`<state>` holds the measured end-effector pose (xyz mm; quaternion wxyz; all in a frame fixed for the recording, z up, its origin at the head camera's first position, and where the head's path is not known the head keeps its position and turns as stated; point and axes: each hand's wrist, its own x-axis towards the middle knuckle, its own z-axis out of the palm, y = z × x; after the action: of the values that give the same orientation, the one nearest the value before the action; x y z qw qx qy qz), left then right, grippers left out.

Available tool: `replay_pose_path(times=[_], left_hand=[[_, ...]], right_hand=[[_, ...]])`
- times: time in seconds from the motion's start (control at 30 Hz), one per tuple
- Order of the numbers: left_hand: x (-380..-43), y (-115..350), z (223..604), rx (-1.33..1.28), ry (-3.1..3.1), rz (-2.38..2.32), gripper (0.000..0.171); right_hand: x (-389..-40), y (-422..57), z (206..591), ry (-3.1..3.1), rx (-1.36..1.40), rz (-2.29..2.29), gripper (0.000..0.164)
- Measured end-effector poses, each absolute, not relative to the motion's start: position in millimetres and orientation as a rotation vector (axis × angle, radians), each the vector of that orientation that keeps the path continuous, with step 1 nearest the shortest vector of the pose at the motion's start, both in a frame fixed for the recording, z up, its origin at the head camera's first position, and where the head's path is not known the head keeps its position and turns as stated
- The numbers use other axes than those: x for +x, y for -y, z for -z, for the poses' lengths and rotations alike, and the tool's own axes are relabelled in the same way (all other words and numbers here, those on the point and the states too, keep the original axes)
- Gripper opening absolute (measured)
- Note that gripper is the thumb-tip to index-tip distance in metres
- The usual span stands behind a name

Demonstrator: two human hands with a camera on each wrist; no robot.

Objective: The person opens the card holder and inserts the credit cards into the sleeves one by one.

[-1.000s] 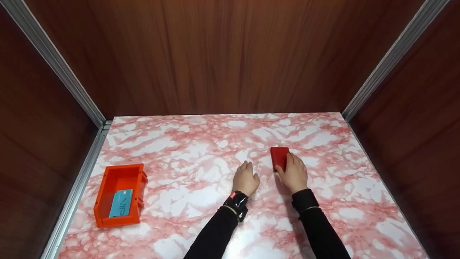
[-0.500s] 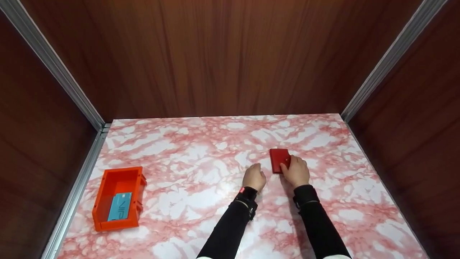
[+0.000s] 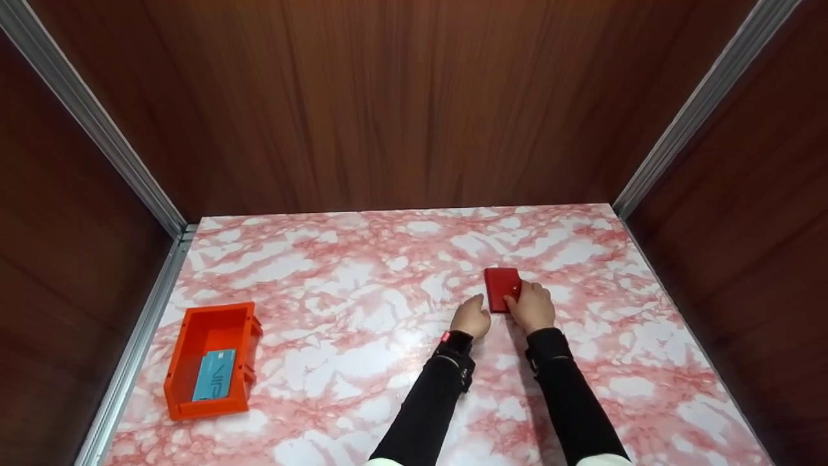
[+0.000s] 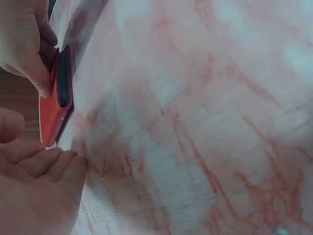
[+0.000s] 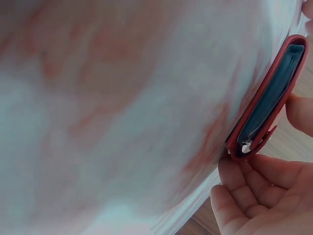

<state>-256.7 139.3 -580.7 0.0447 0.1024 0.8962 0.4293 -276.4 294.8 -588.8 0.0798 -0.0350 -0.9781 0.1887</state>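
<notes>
The red wallet point(image 3: 500, 288) was pinched at its right side by the right hand point(image 3: 534, 307): the thumb point(image 5: 301, 112) was laid on one face, and the other fingers were set against the edge. Over the last second the left hand point(image 3: 472, 318) had been brought in from farther left, until it was placed just beside the wallet's near left corner. Its fingers were slightly bent and nothing was held by them; whether the wallet was touched by a fingertip could not be told. The right hand had also been shifted a little outward, so that the snap point(image 3: 515, 289) was exposed near its thumb. The wallet had hardly been moved on the table point(image 3: 362, 259), left of the right hand and ahead and right of the left. It could be judged that it was thus brought within reach of both hands. The orange bin point(image 3: 207, 409), with the blue card point(image 3: 215, 375) inside, was situated well apart, to the left hand's left.
</notes>
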Motion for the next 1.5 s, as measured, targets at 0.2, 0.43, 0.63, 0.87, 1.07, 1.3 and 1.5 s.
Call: replay_pose_path(times=[0.2,0.43,0.63,0.87,1.07,1.3,1.5], left_hand=[[-257.5,-140.4,581.0,0.289,-2.612,-1.442,0.045],[-257.4,-141.9,582.1,0.319,-2.546,-1.567,0.036],[-257.3,-143.1,579.9,0.302,-2.542,-1.607,0.032],[-256.3,-140.3,579.7,0.195,-2.540,-1.690,0.027],[-255.4,-135.8,583.7,-0.006,-2.544,-1.791,0.027],[-255.5,-128.4,586.9,-0.198,-2.621,-1.773,0.025],[-255.3,-120.4,589.3,-0.261,-2.583,-1.763,0.026]], right_hand=[[-276.2,-293.1,588.0,2.952,-0.145,-0.576,0.050],[-274.8,-291.2,589.0,2.946,-0.115,-0.595,0.047],[-273.0,-291.0,590.3,2.917,-0.104,-0.611,0.043],[-272.9,-292.0,586.5,2.921,-0.154,-0.711,0.042],[-269.4,-293.6,585.7,2.962,-0.196,-0.867,0.040],[-264.9,-287.1,586.6,2.948,-0.153,-0.985,0.042],[-262.0,-274.2,581.7,2.952,-0.143,-1.040,0.043]])
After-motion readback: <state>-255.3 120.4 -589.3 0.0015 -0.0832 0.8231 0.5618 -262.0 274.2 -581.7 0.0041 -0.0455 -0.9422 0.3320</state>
